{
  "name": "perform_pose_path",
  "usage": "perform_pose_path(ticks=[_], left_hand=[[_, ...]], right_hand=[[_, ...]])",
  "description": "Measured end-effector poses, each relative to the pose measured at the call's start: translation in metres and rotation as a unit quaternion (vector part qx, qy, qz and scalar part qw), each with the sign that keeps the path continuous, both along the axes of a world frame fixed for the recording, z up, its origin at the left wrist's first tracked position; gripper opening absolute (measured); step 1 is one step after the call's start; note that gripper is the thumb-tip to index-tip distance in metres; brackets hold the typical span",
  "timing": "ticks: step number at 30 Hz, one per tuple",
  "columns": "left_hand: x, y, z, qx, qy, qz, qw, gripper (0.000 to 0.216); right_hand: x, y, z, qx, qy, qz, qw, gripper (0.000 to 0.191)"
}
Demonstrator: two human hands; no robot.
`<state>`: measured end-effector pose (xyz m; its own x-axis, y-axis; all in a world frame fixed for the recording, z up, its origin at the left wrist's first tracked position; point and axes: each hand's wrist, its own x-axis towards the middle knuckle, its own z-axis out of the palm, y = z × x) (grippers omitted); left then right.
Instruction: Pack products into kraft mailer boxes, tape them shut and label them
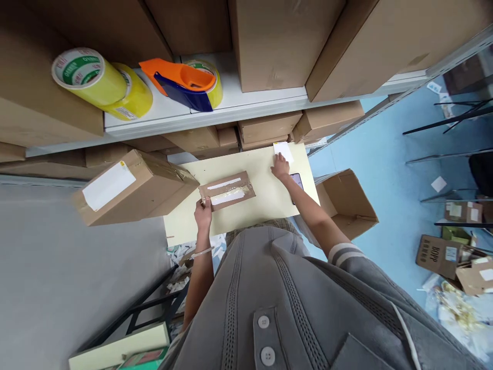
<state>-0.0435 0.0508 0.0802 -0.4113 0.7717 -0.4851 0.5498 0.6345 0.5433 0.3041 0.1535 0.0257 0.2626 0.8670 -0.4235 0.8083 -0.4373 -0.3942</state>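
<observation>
My left hand (pixel 203 215) grips the near left corner of a small flat cardboard box (pixel 246 180) lying on the cream tabletop (pixel 265 200). Clear tape and white strips run along the box's top. At the far right of the table, my right hand (pixel 280 167) rests with fingers outstretched on the lower edge of white labels (pixel 284 150), which have a small yellow mark at one corner. Partly behind my right forearm lies a phone (pixel 296 181) with its screen lit.
A larger labelled carton (pixel 142 190) stands at the table's left end. An open cardboard box (pixel 346 203) is to the right. The shelf (pixel 254 105) above holds yellow tape rolls (pixel 90 77), an orange and blue tape dispenser (pixel 181 82) and big cartons.
</observation>
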Motion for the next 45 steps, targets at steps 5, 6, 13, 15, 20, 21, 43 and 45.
perform_pose_path(ticks=[5, 6, 13, 15, 20, 21, 43, 45], left_hand=[[0.003, 0.004, 0.002, -0.013, 0.020, -0.005, 1.000, 0.048], [0.003, 0.004, 0.003, -0.015, 0.023, -0.006, 1.000, 0.048], [0.003, 0.009, 0.005, -0.018, 0.032, -0.001, 0.999, 0.045], [0.002, 0.010, 0.005, -0.016, 0.038, -0.006, 0.999, 0.045], [-0.002, 0.014, 0.003, -0.028, 0.039, -0.020, 0.999, 0.045], [-0.003, 0.015, 0.003, -0.031, 0.033, -0.020, 0.999, 0.044], [0.176, 0.006, 0.029, -0.129, -0.489, -0.096, 0.858, 0.052], [0.186, 0.000, 0.019, -0.106, -0.497, -0.102, 0.855, 0.048]], right_hand=[[0.021, 0.024, -0.003, -0.055, -0.127, 0.089, 0.986, 0.080], [0.022, 0.024, -0.004, -0.058, -0.127, 0.095, 0.986, 0.079], [0.016, 0.026, -0.008, -0.057, -0.080, 0.077, 0.992, 0.070], [0.018, 0.029, -0.005, -0.059, -0.070, 0.075, 0.993, 0.069], [0.028, 0.028, 0.008, -0.069, -0.046, 0.045, 0.996, 0.055], [0.030, 0.025, 0.011, -0.069, -0.042, 0.035, 0.996, 0.050], [-0.052, -0.169, 0.113, 0.186, 0.070, 0.035, 0.980, 0.032], [-0.054, -0.178, 0.118, 0.160, 0.128, 0.087, 0.975, 0.029]])
